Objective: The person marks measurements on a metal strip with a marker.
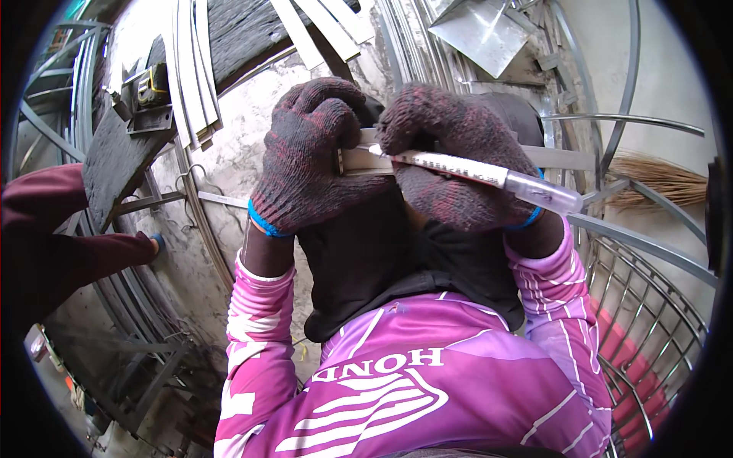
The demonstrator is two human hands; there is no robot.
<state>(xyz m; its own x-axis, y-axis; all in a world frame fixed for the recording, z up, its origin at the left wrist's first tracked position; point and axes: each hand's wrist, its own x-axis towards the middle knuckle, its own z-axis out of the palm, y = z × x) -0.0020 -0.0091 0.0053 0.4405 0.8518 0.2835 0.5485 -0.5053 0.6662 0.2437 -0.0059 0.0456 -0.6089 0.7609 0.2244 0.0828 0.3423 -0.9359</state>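
Both my hands wear dark knitted gloves with reddish flecks and blue cuffs, and they meet above my lap. My left hand [309, 156] is closed around one end of a pale flat metal bar [566, 159], which runs rightward behind my other hand. In my right hand [458, 156] is a white marker pen [454, 167], held slanting with its clear cap on the back end. The pen's tip points left, at the bar's end beside my left fingers. Whether the tip touches the metal I cannot tell.
A tape measure [153, 85] rests at the upper left near a dark wooden board [122, 168] and several pale strips [187, 72]. Another person's maroon trouser leg [84, 267] is at left. A wire basket [649, 320] and broom bristles [660, 182] are at right.
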